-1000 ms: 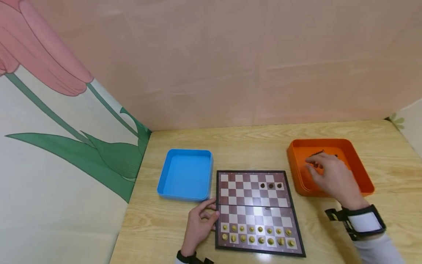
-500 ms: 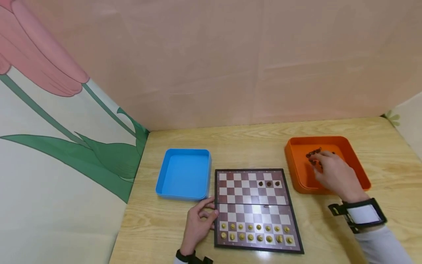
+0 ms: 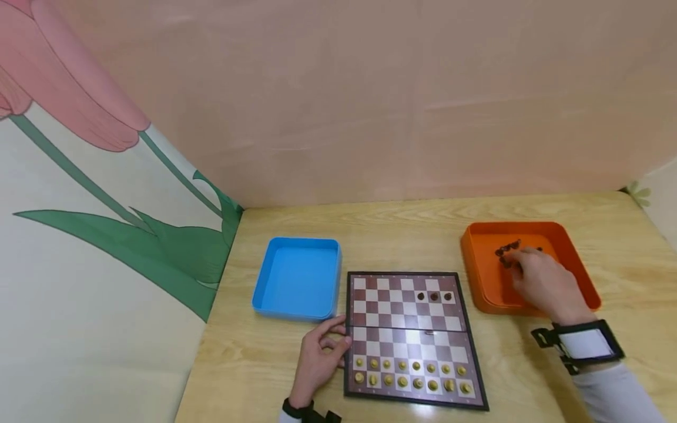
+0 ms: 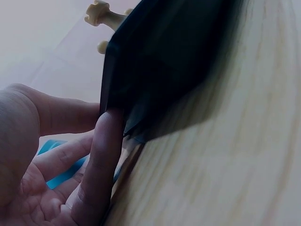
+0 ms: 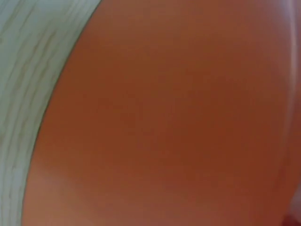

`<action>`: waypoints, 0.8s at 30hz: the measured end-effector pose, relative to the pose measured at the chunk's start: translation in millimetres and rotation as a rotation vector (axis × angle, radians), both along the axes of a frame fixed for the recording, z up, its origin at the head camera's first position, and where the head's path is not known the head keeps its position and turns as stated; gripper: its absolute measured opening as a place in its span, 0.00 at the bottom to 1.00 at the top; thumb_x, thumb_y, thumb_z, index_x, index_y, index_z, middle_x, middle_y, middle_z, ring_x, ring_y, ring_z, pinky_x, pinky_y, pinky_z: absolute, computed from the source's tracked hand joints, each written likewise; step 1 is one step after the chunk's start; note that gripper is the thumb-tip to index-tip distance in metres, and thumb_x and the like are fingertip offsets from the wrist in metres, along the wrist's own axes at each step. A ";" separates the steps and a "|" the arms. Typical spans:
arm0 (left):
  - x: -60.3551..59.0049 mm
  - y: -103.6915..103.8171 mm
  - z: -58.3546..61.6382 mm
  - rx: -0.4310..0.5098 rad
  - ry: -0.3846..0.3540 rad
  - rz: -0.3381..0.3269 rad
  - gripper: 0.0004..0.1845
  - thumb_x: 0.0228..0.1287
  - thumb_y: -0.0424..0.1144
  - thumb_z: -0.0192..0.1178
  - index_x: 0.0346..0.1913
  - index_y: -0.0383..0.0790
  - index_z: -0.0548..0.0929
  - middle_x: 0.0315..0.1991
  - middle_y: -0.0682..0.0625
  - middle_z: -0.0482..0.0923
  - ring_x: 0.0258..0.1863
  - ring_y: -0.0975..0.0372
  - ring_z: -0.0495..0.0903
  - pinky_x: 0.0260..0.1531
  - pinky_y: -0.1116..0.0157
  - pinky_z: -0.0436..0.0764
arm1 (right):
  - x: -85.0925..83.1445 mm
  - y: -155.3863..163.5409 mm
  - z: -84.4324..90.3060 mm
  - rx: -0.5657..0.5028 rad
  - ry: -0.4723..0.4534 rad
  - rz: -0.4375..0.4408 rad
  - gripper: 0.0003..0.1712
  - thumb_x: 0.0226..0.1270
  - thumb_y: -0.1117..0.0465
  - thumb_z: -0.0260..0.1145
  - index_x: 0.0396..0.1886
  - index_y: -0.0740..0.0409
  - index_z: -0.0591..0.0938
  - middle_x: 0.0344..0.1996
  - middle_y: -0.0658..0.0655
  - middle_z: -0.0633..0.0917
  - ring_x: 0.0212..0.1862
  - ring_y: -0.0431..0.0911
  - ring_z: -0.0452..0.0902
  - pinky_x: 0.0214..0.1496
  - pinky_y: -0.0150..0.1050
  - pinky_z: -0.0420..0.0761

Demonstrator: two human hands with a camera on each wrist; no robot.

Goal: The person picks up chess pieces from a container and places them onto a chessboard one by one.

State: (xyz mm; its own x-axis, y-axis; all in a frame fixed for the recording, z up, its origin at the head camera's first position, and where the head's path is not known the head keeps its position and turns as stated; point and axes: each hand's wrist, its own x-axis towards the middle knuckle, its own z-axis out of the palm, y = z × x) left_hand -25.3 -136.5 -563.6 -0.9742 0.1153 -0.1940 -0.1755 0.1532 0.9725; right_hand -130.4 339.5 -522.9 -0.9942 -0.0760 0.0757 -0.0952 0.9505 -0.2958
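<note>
As L hand (image 3: 317, 361) grips board (image 3: 407, 336), pcs (image 3: 508, 247) lie nr R hand (image 3: 550, 285).

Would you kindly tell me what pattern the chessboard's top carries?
The chessboard has reddish-brown and white checks, best seen in the head view.

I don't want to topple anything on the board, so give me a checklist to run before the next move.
1. Left grip steadies the left edge of the chessboard: ok, it pinches it.
2. Chessboard unfolded: ok.
3. Light pieces in place: ok, two full rows at the near side.
4. Far two rows filled: not ok, only three placed dark pieces, at the right end of the second row.
5. More dark pieces available: ok, loose dark pieces lie in the orange tray.
6. Right grip holding a piece: cannot tell, fingertips too unclear.
</note>
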 end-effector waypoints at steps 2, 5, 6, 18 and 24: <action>-0.7 0.5 -0.3 -0.003 -0.010 -0.010 0.24 0.69 0.35 0.72 0.68 0.43 0.84 0.50 0.40 0.85 0.28 0.64 0.85 0.24 0.62 0.93 | 2.2 2.2 -2.2 -0.006 0.011 -0.010 0.15 0.65 0.70 0.71 0.51 0.70 0.87 0.50 0.77 0.85 0.42 0.68 0.83 0.33 0.69 0.87; -0.5 0.8 -1.9 -0.008 -0.018 -0.017 0.24 0.69 0.35 0.71 0.68 0.43 0.84 0.50 0.40 0.86 0.29 0.63 0.86 0.24 0.62 0.93 | 4.0 4.3 -6.2 -0.018 0.028 -0.016 0.13 0.65 0.70 0.72 0.48 0.68 0.89 0.48 0.77 0.86 0.37 0.66 0.84 0.26 0.65 0.86; 0.0 1.0 -2.1 -0.010 -0.020 -0.016 0.24 0.69 0.35 0.72 0.67 0.43 0.84 0.50 0.40 0.85 0.28 0.63 0.86 0.24 0.62 0.93 | 4.3 4.7 -7.3 -0.024 0.032 -0.016 0.12 0.65 0.70 0.73 0.47 0.68 0.89 0.47 0.76 0.86 0.35 0.64 0.84 0.23 0.62 0.85; 0.2 1.1 -2.5 -0.020 -0.005 -0.008 0.24 0.69 0.35 0.72 0.67 0.42 0.84 0.50 0.41 0.85 0.27 0.64 0.85 0.22 0.62 0.92 | 3.3 2.8 -8.7 -0.043 0.048 -0.031 0.09 0.66 0.69 0.74 0.44 0.67 0.89 0.40 0.73 0.88 0.24 0.52 0.75 0.14 0.50 0.78; -1.3 -0.1 -2.7 -0.029 0.005 -0.002 0.24 0.69 0.35 0.72 0.67 0.42 0.84 0.50 0.40 0.86 0.27 0.64 0.85 0.22 0.61 0.92 | 3.4 -1.9 -4.7 -0.053 0.054 -0.034 0.10 0.66 0.68 0.74 0.45 0.68 0.88 0.34 0.69 0.86 0.22 0.49 0.70 0.12 0.41 0.70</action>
State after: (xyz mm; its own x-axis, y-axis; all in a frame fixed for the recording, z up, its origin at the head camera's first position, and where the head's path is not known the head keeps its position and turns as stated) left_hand -26.7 -136.6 -566.3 -0.9749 0.1121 -0.1925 -0.1703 0.1815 0.9685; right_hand -127.0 337.6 -527.6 -0.9905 -0.0369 0.1323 -0.0805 0.9364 -0.3415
